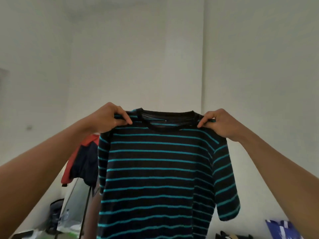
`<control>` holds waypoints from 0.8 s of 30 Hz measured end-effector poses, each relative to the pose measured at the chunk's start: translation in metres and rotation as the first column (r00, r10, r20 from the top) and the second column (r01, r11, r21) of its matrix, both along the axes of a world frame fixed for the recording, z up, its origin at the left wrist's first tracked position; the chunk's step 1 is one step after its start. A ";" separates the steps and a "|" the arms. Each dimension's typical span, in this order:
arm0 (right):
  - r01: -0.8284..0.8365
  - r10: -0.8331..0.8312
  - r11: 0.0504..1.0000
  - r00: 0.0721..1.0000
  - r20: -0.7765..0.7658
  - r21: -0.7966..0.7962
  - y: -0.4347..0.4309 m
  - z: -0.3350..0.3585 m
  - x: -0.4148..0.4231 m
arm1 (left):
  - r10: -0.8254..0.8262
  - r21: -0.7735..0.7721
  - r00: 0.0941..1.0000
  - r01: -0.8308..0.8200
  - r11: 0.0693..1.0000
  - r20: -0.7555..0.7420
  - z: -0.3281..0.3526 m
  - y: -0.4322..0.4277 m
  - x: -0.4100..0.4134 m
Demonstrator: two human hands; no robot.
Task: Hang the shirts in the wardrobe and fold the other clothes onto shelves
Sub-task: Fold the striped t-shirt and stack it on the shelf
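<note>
A black T-shirt with turquoise stripes (155,169) hangs spread out in front of me, its round collar at the top. My left hand (110,118) pinches its left shoulder seam. My right hand (217,123) pinches the right shoulder seam. Both arms are raised and stretched forward. The shirt's hem runs below the frame's bottom edge. No wardrobe, hanger or shelf shows in this view.
A red and navy garment (81,159) hangs on a dark stand behind the shirt at the left. Bags and a water bottle (66,216) lie on the floor at lower left. A blue bag (283,229) sits at lower right. White walls fill the background.
</note>
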State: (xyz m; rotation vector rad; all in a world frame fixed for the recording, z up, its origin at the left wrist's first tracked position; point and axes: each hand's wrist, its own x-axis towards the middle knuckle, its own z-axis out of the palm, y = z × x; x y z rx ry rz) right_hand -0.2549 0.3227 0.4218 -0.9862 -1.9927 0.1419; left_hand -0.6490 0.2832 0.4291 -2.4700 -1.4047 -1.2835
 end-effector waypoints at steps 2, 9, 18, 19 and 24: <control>-0.003 0.003 1.000 1.000 0.011 0.004 -0.007 0.004 -0.002 | 0.002 0.010 1.000 -0.002 1.000 0.002 0.004 -0.005 -0.003; -0.012 0.013 1.000 0.997 -0.072 0.011 -0.017 0.017 -0.004 | 0.024 0.009 0.999 -0.024 1.000 -0.034 0.013 -0.010 -0.012; -0.016 0.014 1.000 0.996 -0.090 -0.025 -0.001 0.012 -0.007 | 0.003 0.011 0.999 -0.003 1.000 0.041 0.006 0.010 -0.023; -0.012 0.009 0.999 0.997 -0.078 -0.042 0.002 0.011 -0.007 | -0.007 0.009 1.000 0.006 1.000 0.028 0.005 0.013 -0.024; 0.027 -0.031 0.996 0.999 -0.036 -0.082 0.010 0.006 -0.011 | -0.016 -0.058 0.997 0.012 0.998 -0.072 0.001 0.026 -0.024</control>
